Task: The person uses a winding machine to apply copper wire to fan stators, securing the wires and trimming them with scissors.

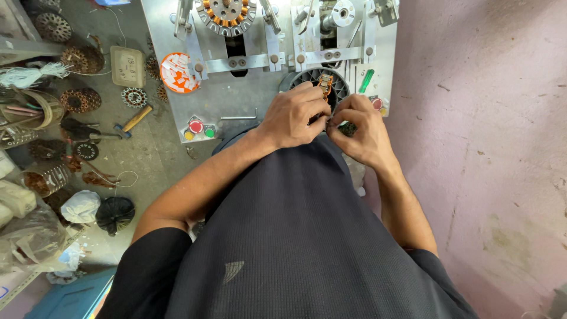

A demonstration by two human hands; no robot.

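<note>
My left hand [293,116] and my right hand [361,129] meet over a dark round stator core [341,87] with slotted teeth, at the near edge of a grey metal winding machine [236,94]. Both hands pinch at the core's lower rim, fingers curled. A small orange copper-wound piece [325,82] sits on the core just above my left fingers. What the fingertips grip is hidden between the hands. A wound stator with copper coils [226,13] is mounted at the top of the machine.
Red, yellow and green buttons [198,127] sit on the machine's front left. A hammer [133,121], several wound stators [81,99], a white box and bags lie on the floor at left. A pink wall [484,118] stands at right.
</note>
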